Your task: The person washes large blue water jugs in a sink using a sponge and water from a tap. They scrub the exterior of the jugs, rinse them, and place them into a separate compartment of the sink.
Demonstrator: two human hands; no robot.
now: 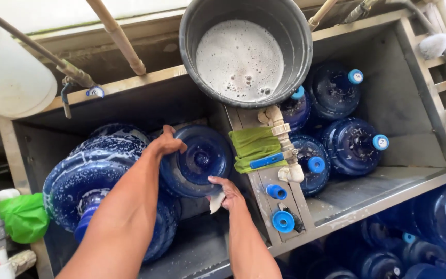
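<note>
A large blue water jug [197,160] lies on its side in the left metal basin [37,150], its bottom facing me. My left hand [167,142] grips its upper left rim. My right hand [225,190] presses against its lower right edge and holds a small pale scrubbing pad [216,202]. A second soapy blue jug [96,181] lies to the left, partly under my left forearm.
A grey bucket [192,31] of foamy water sits above the divider. A green cloth [253,147], a valve with a blue handle [267,160] and blue caps [283,221] rest on the divider. Several capped blue jugs [354,145] fill the right basin; more stand at lower right.
</note>
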